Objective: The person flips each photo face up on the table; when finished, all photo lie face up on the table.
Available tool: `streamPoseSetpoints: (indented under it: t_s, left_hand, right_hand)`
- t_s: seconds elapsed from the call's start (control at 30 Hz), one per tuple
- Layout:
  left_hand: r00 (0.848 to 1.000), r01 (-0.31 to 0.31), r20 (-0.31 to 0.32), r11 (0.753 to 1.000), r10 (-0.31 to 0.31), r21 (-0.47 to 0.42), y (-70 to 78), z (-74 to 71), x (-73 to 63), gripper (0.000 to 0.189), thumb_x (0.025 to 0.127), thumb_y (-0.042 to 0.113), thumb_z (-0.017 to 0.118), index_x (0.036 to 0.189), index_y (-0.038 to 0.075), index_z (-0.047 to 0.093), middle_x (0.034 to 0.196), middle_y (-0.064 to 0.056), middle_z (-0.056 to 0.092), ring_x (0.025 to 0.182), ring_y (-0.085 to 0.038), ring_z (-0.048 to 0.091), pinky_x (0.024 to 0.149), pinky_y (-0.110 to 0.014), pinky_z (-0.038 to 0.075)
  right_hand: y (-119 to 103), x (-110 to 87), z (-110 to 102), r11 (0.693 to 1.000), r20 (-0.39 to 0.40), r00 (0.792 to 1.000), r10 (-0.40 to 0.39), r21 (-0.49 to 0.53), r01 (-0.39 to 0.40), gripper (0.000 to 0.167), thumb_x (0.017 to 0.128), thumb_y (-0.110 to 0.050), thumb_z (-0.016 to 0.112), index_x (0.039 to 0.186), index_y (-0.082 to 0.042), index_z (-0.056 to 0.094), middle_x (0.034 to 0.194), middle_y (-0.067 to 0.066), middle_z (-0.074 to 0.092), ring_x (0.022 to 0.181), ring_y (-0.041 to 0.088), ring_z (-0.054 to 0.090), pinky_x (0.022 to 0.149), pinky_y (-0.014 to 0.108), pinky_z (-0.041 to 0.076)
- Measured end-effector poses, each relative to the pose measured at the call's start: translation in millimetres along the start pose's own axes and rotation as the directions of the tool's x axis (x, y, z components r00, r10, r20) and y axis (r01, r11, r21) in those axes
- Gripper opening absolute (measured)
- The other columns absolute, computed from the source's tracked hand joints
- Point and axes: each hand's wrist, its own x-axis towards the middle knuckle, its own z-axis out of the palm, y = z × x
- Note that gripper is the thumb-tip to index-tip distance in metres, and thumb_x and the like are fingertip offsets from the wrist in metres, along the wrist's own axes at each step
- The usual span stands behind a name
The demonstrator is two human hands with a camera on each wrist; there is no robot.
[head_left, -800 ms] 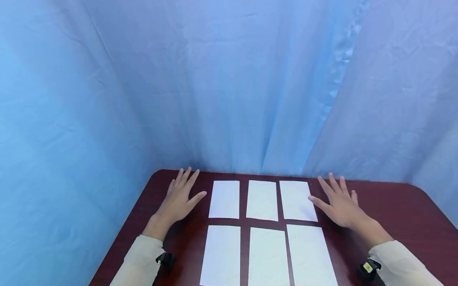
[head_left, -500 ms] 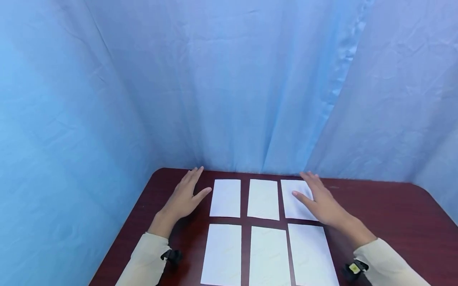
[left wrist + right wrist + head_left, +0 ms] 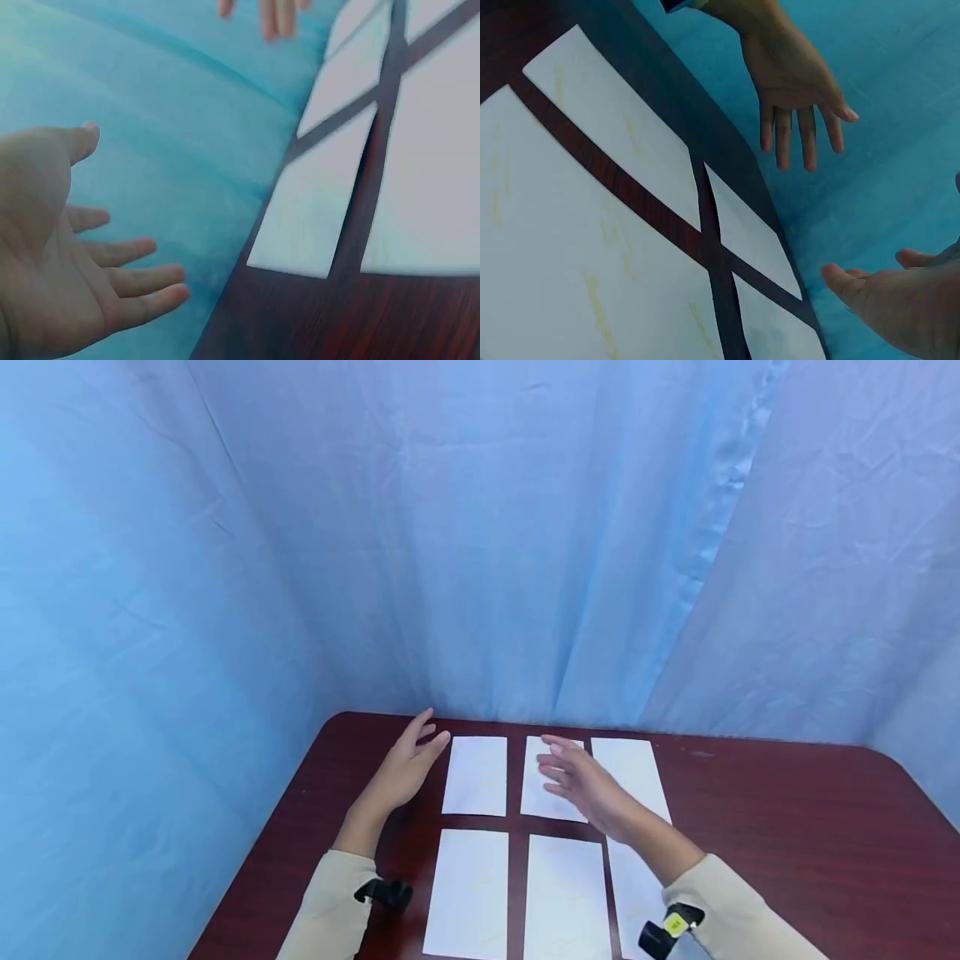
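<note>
Hovering right hand (image 3: 590, 787): released, fingers parted and slightly bent, nothing in it; hung over the far-middle sheet (image 3: 547, 808), contact not made out.
Left hand (image 3: 401, 772): released too, empty, just left of the far-left sheet (image 3: 476, 777).
White sheets (image 3: 566, 897): six, flat on the tabletop (image 3: 795, 827), two rows of three; near-right sheet (image 3: 633, 893) partly hidden by the right forearm (image 3: 667, 852).
Slipping paper: judged the likeliest trouble; sheets looked loose, so a low pass of fingers or sleeve (image 3: 738, 914) could have dragged one askew.
Narrow gaps: a nudged sheet might have ridden over its neighbour.
Wrist mount (image 3: 657, 939): stuck out below the right cuff; might have caught a sheet's edge had the arm dropped.
Yellow label (image 3: 676, 926): on that mount, dark print too small to read.
Sheet markings: faint yellowish streaks (image 3: 596, 307), no legible writing.
Brands: none made out.
</note>
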Motion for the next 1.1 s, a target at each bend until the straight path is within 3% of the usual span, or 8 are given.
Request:
streamPoseSetpoints:
  t_s: [0.2,0.33,0.57,0.7,0.83,0.97,1.1]
  left_hand:
    - [0.992,0.119,0.045,0.988,-0.116,-0.093,-0.4,13.6,3.0,0.077,0.109,0.055,0.048,0.167,0.008,0.026,0.155,-0.026,0.053,0.140,-0.047,0.056,0.113,-0.061,0.050]
    - [0.978,0.204,0.054,0.974,-0.199,-0.095,-3.3,19.7,1.3,0.076,0.110,0.052,0.048,0.165,0.003,0.028,0.157,-0.028,0.051,0.135,-0.050,0.060,0.107,-0.059,0.055]
    - [0.972,0.233,0.058,0.968,-0.228,-0.096,-5.1,27.2,-0.6,0.077,0.110,0.052,0.049,0.165,0.002,0.028,0.159,-0.027,0.049,0.135,-0.048,0.061,0.106,-0.056,0.056]
    - [0.971,0.236,0.054,0.968,-0.232,-0.085,-3.4,33.5,-1.6,0.075,0.110,0.050,0.050,0.164,0.002,0.031,0.155,-0.028,0.052,0.134,-0.045,0.063,0.104,-0.055,0.057]
    - [0.972,0.232,0.054,0.970,-0.228,-0.069,0.4,39.7,-2.9,0.074,0.109,0.050,0.052,0.162,0.001,0.033,0.154,-0.029,0.052,0.139,-0.044,0.058,0.112,-0.058,0.052]
    - [0.974,0.223,0.051,0.973,-0.220,-0.056,1.9,43.4,-3.3,0.074,0.108,0.050,0.053,0.161,0.001,0.037,0.159,-0.029,0.048,0.147,-0.044,0.050,0.121,-0.061,0.042]
    - [0.974,0.222,0.045,0.974,-0.220,-0.039,0.7,44.0,-4.0,0.072,0.108,0.050,0.053,0.159,0.001,0.040,0.161,-0.027,0.046,0.149,-0.043,0.047,0.123,-0.062,0.040]
  right_hand:
    - [8.5,12.9,19.4,0.968,0.043,0.996,0.072,0.240,-0.080,0.071,0.113,-0.046,0.027,0.169,-0.006,0.009,0.172,0.035,0.016,0.163,0.050,0.016,0.133,0.058,0.019]
    - [14.9,18.5,23.0,0.928,0.075,0.991,0.114,0.348,-0.133,0.076,0.111,-0.052,0.029,0.169,-0.007,0.011,0.172,0.036,0.012,0.162,0.051,0.016,0.134,0.058,0.017]
    - [19.9,21.6,29.4,0.925,0.072,0.982,0.173,0.331,-0.187,0.080,0.109,-0.051,0.034,0.168,-0.003,0.008,0.170,0.041,0.005,0.160,0.059,0.006,0.132,0.062,0.018]
    - [17.5,25.6,34.6,0.925,0.094,0.974,0.204,0.306,-0.223,0.082,0.108,-0.052,0.037,0.169,-0.005,0.007,0.169,0.043,0.003,0.159,0.062,0.008,0.130,0.062,0.024]
    - [16.2,30.6,39.2,0.915,0.091,0.970,0.226,0.323,-0.243,0.084,0.108,-0.055,0.037,0.168,-0.004,0.009,0.168,0.043,0.007,0.156,0.064,0.018,0.128,0.062,0.031]
    - [18.2,33.4,41.4,0.900,0.026,0.968,0.250,0.363,-0.242,0.083,0.107,-0.056,0.037,0.167,-0.003,0.014,0.166,0.043,0.018,0.151,0.064,0.032,0.125,0.061,0.037]
    - [20.5,35.8,42.7,0.897,-0.027,0.963,0.267,0.374,-0.237,0.084,0.107,-0.059,0.036,0.166,-0.003,0.016,0.162,0.043,0.029,0.148,0.060,0.039,0.126,0.060,0.037]
